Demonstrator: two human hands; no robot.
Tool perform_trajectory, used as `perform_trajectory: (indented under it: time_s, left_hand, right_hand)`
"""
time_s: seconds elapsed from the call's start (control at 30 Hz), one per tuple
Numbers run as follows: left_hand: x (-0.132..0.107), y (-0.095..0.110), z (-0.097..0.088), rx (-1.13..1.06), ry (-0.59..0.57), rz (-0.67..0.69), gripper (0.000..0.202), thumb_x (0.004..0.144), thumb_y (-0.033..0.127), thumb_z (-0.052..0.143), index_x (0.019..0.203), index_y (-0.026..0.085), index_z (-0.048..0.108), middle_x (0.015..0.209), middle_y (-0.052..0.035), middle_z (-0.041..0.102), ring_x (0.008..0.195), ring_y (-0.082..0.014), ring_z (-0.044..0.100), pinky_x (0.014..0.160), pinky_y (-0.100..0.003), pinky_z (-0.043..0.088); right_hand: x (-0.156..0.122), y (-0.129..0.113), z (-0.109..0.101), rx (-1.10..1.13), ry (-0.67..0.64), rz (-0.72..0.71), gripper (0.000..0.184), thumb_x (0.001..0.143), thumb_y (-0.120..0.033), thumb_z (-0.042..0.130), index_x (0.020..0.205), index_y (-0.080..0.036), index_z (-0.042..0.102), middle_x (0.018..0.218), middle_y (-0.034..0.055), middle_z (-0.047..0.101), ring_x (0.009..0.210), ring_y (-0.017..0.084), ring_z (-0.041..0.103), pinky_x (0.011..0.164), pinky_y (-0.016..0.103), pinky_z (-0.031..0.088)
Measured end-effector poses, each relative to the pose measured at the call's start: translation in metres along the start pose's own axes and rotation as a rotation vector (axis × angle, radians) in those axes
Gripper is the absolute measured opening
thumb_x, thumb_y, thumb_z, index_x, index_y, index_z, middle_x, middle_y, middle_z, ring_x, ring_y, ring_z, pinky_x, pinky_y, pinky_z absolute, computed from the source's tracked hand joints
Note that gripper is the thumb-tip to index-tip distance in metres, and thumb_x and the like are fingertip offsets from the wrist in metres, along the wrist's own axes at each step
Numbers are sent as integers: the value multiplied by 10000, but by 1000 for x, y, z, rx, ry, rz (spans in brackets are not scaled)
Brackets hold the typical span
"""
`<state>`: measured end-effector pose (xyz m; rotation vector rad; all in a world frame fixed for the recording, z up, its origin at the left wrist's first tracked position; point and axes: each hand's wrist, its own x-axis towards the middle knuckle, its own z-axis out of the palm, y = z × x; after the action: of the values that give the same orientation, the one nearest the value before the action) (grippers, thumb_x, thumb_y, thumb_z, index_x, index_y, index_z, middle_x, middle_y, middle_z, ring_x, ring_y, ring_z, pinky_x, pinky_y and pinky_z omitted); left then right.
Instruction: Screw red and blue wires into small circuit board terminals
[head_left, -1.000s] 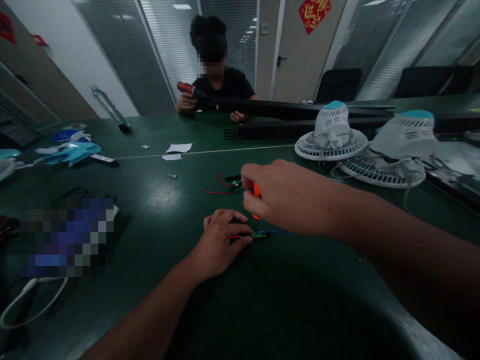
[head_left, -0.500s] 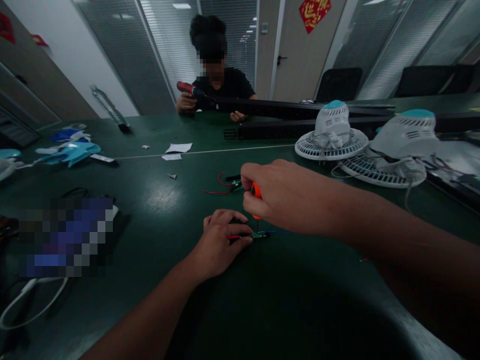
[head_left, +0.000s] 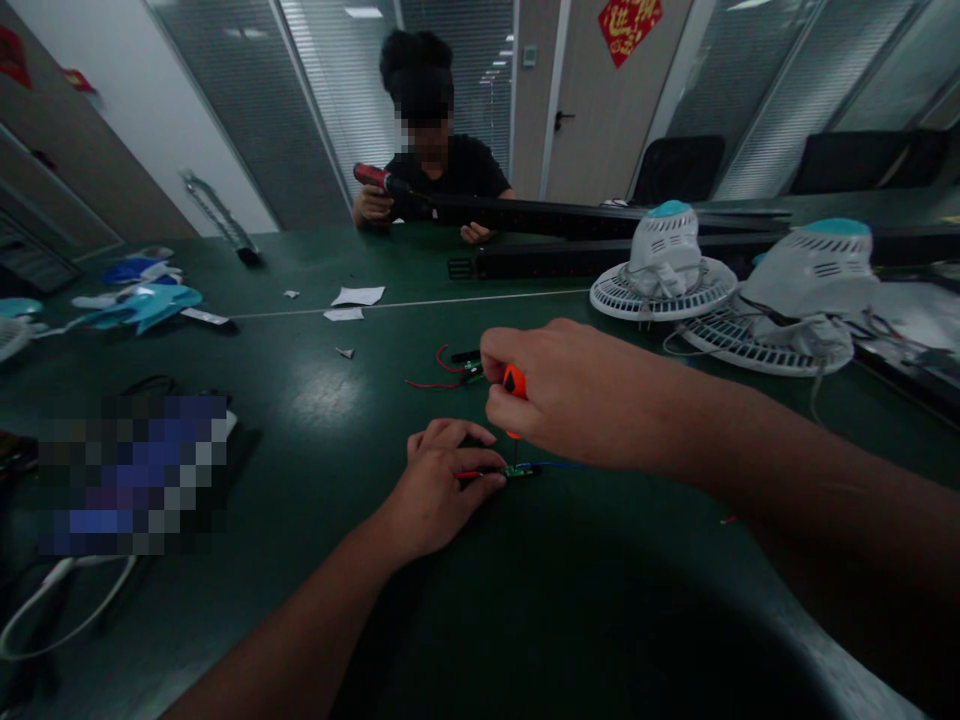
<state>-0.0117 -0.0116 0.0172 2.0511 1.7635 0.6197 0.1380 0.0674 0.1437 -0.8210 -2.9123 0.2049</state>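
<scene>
Hardly anything has shifted: the right hand (head_left: 577,395) still pinches an orange screwdriver (head_left: 514,381) upright, tip at a circuit board (head_left: 521,471), which the left hand (head_left: 439,490) presses down with curled fingers.

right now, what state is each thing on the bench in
left hand: pressed on the green circuit board
right hand: closed around the orange-handled screwdriver
orange-handled screwdriver: upright, tip on the board
green circuit board: lying flat, red and blue wires attached
second circuit board: lying loose, red wires trailing
white fan with teal top: resting on its round grille
red cordless drill: held in a co-worker's hand
</scene>
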Motion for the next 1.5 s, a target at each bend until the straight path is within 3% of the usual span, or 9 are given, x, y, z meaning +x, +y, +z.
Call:
perform_trajectory:
  time_s: [0.13,0.3,0.47,0.6,1.07,1.5]
  left_hand:
    - [-1,-1,0,18,6,9,185,840,278,606,968,317,733,1167,-25,626,1142,-290,482,945,-505,356]
    - [0,0,0,26,8,11,198,846,278,604,991,334,728,1178,-15,623,1149,-282,475,963,-498,345]
    - [1,2,-1,9,-13,-13,180,834,264,618,964,318,730,1168,-20,621,1143,-283,476,951,-504,347]
    - [1,2,-2,7,-26,-12,183,838,254,613,970,297,732,1153,-33,624,1139,-287,479,940,-503,349]
    - [1,2,-2,14,-18,-11,190,835,274,612,977,313,732,1195,-28,615,1161,-287,474,966,-507,344]
    - [0,-1,0,24,-8,4,196,843,285,595,982,327,727,1184,-17,619,1160,-289,474,965,-504,348]
  right_hand:
    - [-2,-4,-2,-48,28,32,205,833,-307,480,773,-225,658,605,14,588,507,151,445,469,269,228]
    - [-2,-7,-2,-99,52,60,469,920,-501,353,745,-227,690,573,30,589,481,163,457,456,273,209]
    - [0,-5,1,-130,69,49,323,917,-385,429,881,-218,702,726,64,686,556,183,546,470,279,202]
    - [1,-4,5,-116,74,33,234,891,-291,459,942,-213,673,668,55,667,542,188,544,452,271,198]
    - [0,-5,4,-48,57,14,199,845,-215,473,930,-164,645,651,58,643,535,184,534,452,268,238]
    - [-2,-6,1,-37,56,11,222,842,-209,474,967,-144,645,723,104,689,610,226,609,468,275,255]
